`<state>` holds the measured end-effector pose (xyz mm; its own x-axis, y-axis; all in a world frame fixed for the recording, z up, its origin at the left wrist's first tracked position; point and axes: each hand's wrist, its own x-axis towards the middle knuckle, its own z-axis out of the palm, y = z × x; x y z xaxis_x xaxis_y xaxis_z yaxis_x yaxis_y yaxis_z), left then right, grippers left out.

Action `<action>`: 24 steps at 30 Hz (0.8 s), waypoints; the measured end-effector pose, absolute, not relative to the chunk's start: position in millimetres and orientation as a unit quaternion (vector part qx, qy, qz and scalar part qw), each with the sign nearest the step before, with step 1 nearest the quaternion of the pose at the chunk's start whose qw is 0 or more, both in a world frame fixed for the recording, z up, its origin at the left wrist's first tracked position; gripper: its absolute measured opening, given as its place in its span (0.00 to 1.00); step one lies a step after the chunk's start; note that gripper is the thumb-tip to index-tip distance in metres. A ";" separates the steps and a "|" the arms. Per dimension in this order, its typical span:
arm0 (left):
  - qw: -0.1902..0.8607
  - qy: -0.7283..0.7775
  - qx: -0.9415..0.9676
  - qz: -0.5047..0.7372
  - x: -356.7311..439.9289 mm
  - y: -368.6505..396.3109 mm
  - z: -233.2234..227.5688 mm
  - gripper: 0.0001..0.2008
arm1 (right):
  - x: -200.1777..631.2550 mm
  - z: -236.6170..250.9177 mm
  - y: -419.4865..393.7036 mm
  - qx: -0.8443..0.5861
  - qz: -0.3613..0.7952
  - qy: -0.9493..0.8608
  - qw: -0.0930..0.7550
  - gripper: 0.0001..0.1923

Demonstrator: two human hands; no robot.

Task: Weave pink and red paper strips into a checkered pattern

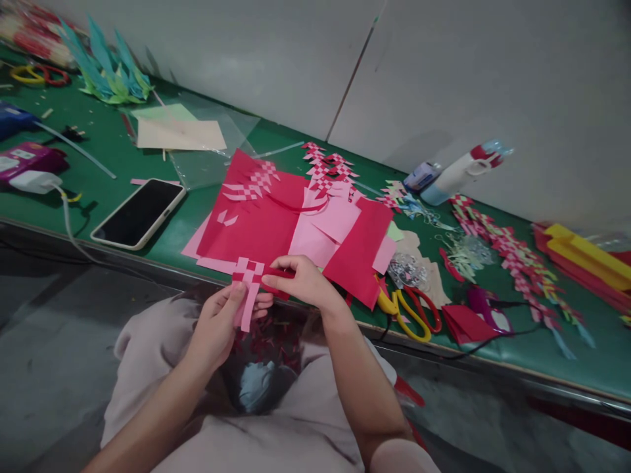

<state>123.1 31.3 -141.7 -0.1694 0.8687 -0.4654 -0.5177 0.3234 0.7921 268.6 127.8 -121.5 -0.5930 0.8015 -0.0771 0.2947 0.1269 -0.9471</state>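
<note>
My left hand point(221, 318) pinches a small woven piece of pink and red paper strips point(248, 272), its thumb on the front. Loose pink strip ends hang down below the weave. At the piece's right side, my right hand point(300, 282) has thumb and forefinger closed on a red strip point(277, 271) that joins the weave. Just beyond both hands, red paper sheets point(256, 230) and pink paper sheets point(325, 220) lie on the green table. Finished-looking checkered paper pieces point(256, 182) rest on the red sheet.
A phone point(139, 213) lies at the left near the table edge. Yellow-handled scissors point(407, 315) are to the right, beside a bag of small silvery parts point(408, 269). Long woven paper strings point(513, 256) stretch along the right. A white bottle point(461, 172) leans by the wall.
</note>
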 end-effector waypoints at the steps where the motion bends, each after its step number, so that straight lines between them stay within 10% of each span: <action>1: 0.620 0.523 0.166 0.562 124.1 32.1 -141.9 0.20 | 267.2 -122.1 127.0 -0.386 0.531 -0.715 0.239 0.13; 24: 0.611 0.540 0.180 0.550 124.4 36.4 -141.6 0.21 | 262.7 -120.3 124.3 -0.423 0.509 -0.711 0.238 0.11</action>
